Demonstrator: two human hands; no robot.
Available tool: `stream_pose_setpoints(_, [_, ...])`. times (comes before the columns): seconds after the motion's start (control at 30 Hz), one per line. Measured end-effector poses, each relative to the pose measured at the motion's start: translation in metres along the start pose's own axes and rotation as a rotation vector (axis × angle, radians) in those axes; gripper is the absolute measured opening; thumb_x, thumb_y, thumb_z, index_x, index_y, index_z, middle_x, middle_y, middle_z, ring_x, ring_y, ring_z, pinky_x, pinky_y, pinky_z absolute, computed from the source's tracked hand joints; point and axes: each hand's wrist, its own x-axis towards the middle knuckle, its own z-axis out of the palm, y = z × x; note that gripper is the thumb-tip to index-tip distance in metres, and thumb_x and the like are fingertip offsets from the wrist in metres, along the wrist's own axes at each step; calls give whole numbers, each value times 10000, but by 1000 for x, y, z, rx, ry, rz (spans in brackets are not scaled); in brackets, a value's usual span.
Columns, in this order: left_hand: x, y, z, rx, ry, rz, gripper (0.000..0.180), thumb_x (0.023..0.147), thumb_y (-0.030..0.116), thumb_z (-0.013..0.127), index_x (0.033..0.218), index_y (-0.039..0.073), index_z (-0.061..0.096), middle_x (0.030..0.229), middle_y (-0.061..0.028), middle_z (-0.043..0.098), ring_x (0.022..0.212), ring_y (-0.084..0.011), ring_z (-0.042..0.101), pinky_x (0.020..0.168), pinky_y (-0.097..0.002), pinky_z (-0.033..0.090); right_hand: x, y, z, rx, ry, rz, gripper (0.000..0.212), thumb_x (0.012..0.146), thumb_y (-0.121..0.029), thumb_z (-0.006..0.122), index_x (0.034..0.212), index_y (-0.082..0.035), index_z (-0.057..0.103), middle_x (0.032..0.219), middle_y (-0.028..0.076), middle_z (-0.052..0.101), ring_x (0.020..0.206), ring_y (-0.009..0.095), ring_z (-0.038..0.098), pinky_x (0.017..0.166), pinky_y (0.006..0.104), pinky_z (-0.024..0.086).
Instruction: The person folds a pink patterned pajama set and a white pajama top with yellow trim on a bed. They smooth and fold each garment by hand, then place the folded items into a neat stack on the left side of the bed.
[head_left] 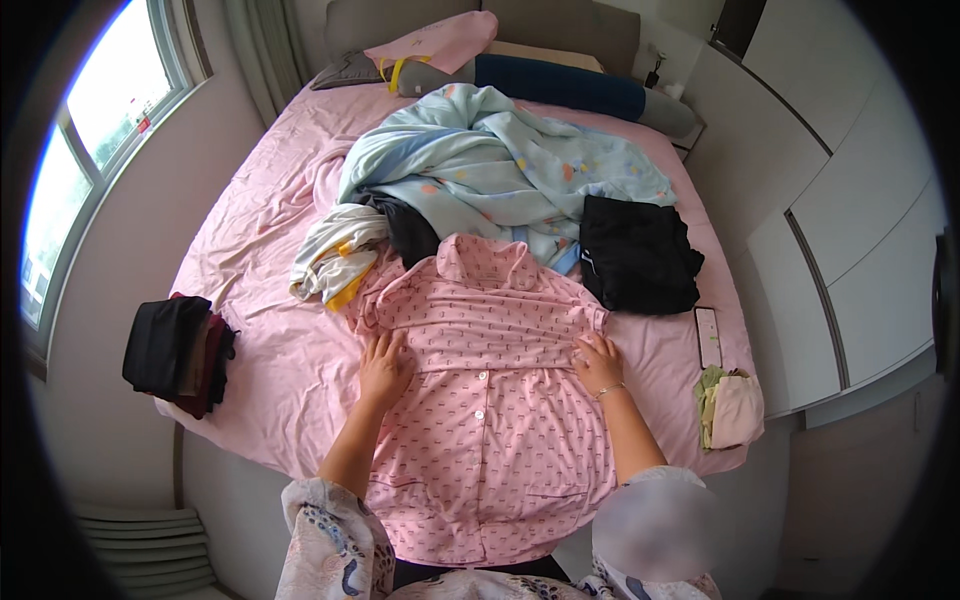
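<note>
1. Pink shirt [480, 430]: spread at the bed's [265, 340] 6 o'clock edge, collar toward 12, buttons running down the lower front
2. Handling: it looks light, soft and limp, likelier to crease than slip or tear; the side edges at 9 and 3 o'clock seem the best holds
3. Left hand [384, 372]: at the shirt's 10 o'clock, fingers laid loosely on the cloth, unclenched
4. Right hand [598, 366]: at 2 o'clock, fingers bent on the edge; I cannot tell whether they pinch fabric
5. Beyond: blanket [500, 160] at 12, black clothes [640, 255] at 1, dark stack [160, 345] at 9
</note>
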Motion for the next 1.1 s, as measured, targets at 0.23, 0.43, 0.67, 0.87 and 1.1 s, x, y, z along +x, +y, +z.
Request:
stream_pose_setpoints(0.23, [-131,-49,-9,-1263,67,-546,487,802,7,564,1259,-22,399,1117,-110,543,1024,-156,524,864,-251,414,-126,57,31,1262,7,651,296,878,-101,513,1130,56,519,1112,108,571,1004,141,532,880,241,415])
stream_pose_setpoints(0.43, [-177,-36,-28,-1113,-68,-567,473,800,28,576,1244,-22,419,1003,-98,589,833,-124,567,702,-234,457,-197,10,3,1314,-8,741,267,855,-97,549,1089,31,542,962,53,605,866,95,547,776,223,431])
stream_pose_setpoints(0.67, [-267,-55,-29,-1284,-377,-781,213,759,99,631,947,2,605,742,-19,589,615,-111,541,548,-240,442,-278,-9,-8,1065,-260,815,209,751,-220,693,809,-36,612,694,12,592,590,96,519,543,251,417])
stream_pose_setpoints(0.87, [-337,-46,-25,-1582,-459,-950,276,752,95,631,1011,18,572,868,-71,630,756,-180,621,690,-330,519,-345,-4,12,1227,-533,990,265,734,-229,716,867,-27,608,758,49,620,635,139,569,564,271,454])
stream_pose_setpoints(1.1, [-343,-46,-53,-1606,-401,-922,301,742,107,641,1023,33,560,931,-77,626,789,-192,628,703,-348,528,-357,2,1,1792,-289,973,271,803,-96,602,1048,6,547,948,107,621,830,219,619,748,377,500])
